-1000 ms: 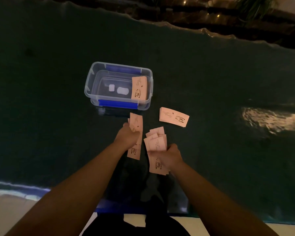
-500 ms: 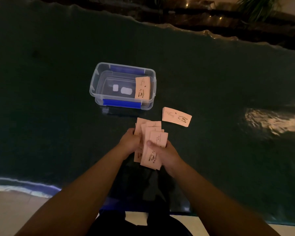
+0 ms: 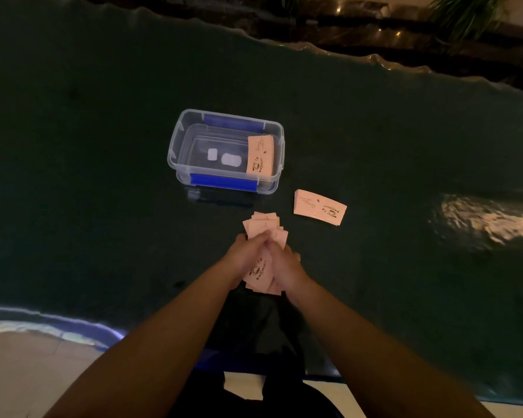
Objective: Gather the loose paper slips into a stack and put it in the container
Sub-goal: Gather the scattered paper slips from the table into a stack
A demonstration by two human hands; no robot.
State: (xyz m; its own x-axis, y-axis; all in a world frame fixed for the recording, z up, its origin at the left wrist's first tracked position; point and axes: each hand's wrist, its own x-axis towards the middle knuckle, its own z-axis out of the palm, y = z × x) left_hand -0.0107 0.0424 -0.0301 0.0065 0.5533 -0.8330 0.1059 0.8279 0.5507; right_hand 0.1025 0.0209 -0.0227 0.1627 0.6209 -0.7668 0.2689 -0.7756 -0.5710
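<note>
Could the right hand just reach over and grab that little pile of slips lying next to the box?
Probably not yet: the right hand and left hand are both clamped on the fanned slips. Nothing blocks the way to the pile on the table.

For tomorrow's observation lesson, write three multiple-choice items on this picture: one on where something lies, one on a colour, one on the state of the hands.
1. Where does the separate neat stack of slips lie?
A. left of the container
B. on the table, right of and nearer than the container
C. inside the container

2. What colour are the latches on the clear container?
A. blue
B. red
C. yellow

3. What are the left hand and right hand doing?
A. resting empty on the table
B. lifting the container
C. both closed on one uneven bundle of slips

Answers: 1 B, it sits on the dark table beyond the container's near right corner. 2 A, both long edges show blue clips. 3 C, slips fan out above and below the joined hands.
</note>
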